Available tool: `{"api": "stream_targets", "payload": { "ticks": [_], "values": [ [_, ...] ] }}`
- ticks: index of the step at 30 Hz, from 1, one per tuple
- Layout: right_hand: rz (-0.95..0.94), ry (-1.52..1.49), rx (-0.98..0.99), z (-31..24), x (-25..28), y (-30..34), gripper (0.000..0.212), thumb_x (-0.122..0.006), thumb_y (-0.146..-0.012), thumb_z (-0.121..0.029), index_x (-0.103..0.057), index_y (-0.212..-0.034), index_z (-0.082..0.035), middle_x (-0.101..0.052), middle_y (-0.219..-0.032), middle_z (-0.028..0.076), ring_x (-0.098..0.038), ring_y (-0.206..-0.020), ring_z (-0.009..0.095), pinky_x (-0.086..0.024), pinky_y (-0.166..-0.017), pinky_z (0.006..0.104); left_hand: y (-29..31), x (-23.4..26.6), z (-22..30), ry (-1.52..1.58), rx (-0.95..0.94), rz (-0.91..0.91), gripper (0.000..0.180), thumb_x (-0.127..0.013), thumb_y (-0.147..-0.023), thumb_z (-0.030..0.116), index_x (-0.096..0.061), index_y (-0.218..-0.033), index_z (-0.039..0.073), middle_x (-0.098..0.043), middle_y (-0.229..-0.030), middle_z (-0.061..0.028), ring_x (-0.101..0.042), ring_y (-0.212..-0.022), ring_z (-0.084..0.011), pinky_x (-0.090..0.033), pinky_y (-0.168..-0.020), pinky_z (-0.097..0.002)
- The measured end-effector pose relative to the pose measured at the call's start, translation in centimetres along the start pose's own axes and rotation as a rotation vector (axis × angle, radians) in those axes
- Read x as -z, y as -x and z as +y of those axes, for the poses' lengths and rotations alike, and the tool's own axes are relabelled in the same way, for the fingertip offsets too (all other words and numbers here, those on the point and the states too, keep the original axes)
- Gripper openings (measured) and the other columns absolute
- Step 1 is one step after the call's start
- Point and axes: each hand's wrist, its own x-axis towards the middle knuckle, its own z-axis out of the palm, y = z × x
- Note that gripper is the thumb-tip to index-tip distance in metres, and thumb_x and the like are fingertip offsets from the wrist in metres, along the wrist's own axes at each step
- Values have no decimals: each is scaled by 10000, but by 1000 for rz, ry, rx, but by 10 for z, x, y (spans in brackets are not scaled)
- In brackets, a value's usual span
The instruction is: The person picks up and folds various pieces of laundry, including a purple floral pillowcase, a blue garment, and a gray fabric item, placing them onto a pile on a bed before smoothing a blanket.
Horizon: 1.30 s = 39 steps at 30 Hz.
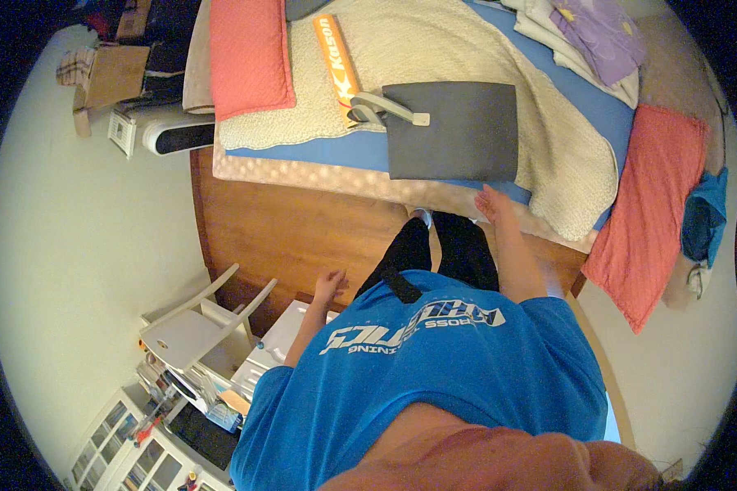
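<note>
The right hand (491, 204), fingers loosely parted and empty, hangs just beside the flat dark grey panel (458, 147) on the bed (303, 174); the panel's long axis runs left to right. The left hand's (330, 286) empty fingers curl loosely.

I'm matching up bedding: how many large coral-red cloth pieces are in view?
2: one quilted coral-red piece at the upper left of the bed, and one smooth-looking coral-red piece by its right side. Any under the cream blanket would be hidden.
</note>
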Motion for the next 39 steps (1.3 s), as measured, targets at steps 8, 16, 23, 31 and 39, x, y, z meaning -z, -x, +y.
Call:
{"api": "stream_targets", "payload": {
  "ticks": [8, 16, 23, 31, 39],
  "values": [
    [267, -83, 126, -13, -29, -49, 446, -699, -632, -227, -490, -986, -53, -517, -973, 93, -507, -815, 257, -464, -644, 386, 43, -3, 9, -195, -146, 158, 285, -555, -768, 227, -532, -923, -10, -569, -672, -58, -532, -564, -118, -427, -483, -218],
    [38, -413, 381, -72, -83, -8, 332, -619, -692, -70, -483, -995, -56, -515, -987, 101, -537, -794, 252, -481, -626, 390, 37, -50, 41, -337, -407, 90, 302, -545, -769, 249, -525, -926, -8, -577, -676, -105, -557, -586, -150, -451, -536, -271],
    [2, -34, 369, -105, -111, 66, 305, -569, -728, -66, -441, -1003, -45, -519, -875, 104, -530, -649, 212, -480, -487, 326, 30, -70, 6, -199, -363, 99, 326, -558, -756, 295, -532, -910, 9, -583, -698, -90, -558, -597, -155, -453, -548, -269],
    [-277, 270, 425, -82, -149, 160, 298, -543, -751, -107, -425, -1015, -38, -528, -858, 97, -536, -622, 186, -465, -453, 283, 69, -81, 16, 384, -140, -87, 464, -518, -753, 444, -471, -1028, 73, -542, -923, -75, -513, -801, -140, -440, -632, -264],
    [-754, 428, 222, -2, -220, 278, 418, -589, -730, -136, -397, -1086, -30, -524, -940, 78, -547, -721, 203, -474, -474, 323, 44, -52, 44, 838, -167, -408, 774, -514, -689, 567, -222, -1247, 118, -381, -1146, -115, -410, -1002, -233, -387, -775, -377]
  ]
}}
